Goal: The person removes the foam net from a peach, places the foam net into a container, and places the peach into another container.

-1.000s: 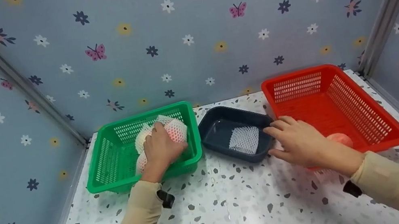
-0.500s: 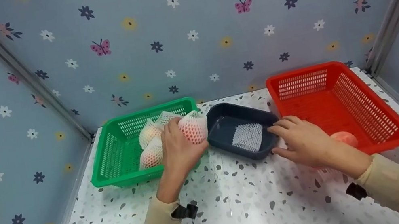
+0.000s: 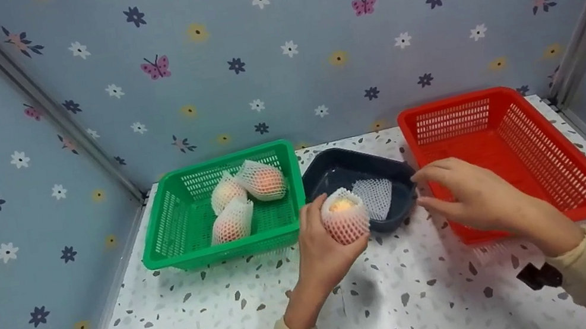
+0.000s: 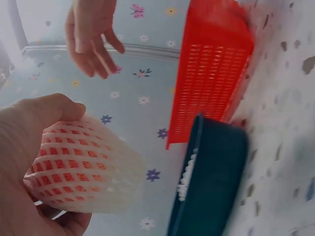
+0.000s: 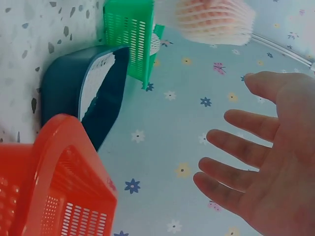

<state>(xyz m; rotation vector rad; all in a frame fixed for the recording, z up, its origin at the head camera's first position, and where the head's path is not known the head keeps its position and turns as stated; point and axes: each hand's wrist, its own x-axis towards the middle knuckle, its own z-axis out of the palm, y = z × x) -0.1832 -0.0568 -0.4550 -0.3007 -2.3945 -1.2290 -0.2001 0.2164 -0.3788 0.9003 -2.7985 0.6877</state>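
Observation:
My left hand (image 3: 325,243) grips a reddish peach (image 3: 346,221) wrapped in a white foam net, its yellowish top showing through the net's opening. In the head view it is in front of the dark blue tray (image 3: 328,161). The left wrist view shows the thumb and fingers curled round the net (image 4: 83,167). My right hand (image 3: 473,196) is held over the near left side of the red basket (image 3: 464,143), fingers spread and holding nothing. Inside the tray lies a flat white foam net (image 3: 376,198).
A green basket (image 3: 176,221) stands at the left with several netted peaches (image 3: 234,221) in its right half. The tray sits between the two baskets. Flowered panels (image 3: 271,41) close off the back and sides of the speckled tabletop (image 3: 271,313).
My left hand has lifted a netted peach out of the green basket and carried it right, to in front of the tray. My right hand has moved slightly right, away from the tray's edge.

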